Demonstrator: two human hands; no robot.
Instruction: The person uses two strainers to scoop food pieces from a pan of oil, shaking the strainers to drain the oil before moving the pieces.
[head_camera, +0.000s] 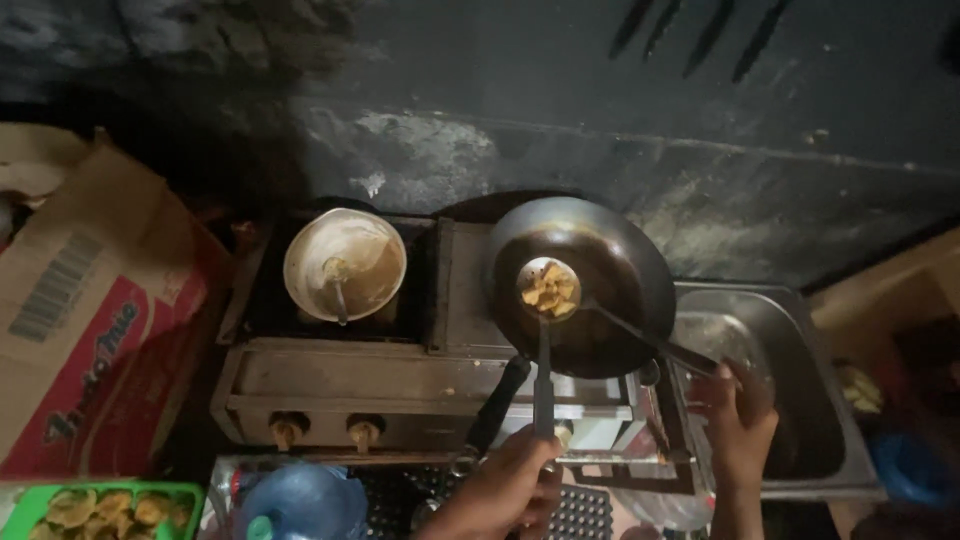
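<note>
A round skimmer (548, 288) loaded with yellowish fried pieces sits inside the dark wok (580, 285). The left hand (505, 485) has its fingers clenched on the skimmer's handle. The right hand (742, 415), beside the wok, grasps a second utensil (650, 340) reaching into it.

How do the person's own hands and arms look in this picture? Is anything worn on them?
Both hands are bare: no gloves, rings or watch can be seen on the left hand or the right hand. The forearms, as far as they show at the bottom edge, carry no sleeves. The light is dim, so small details cannot be told.
</note>
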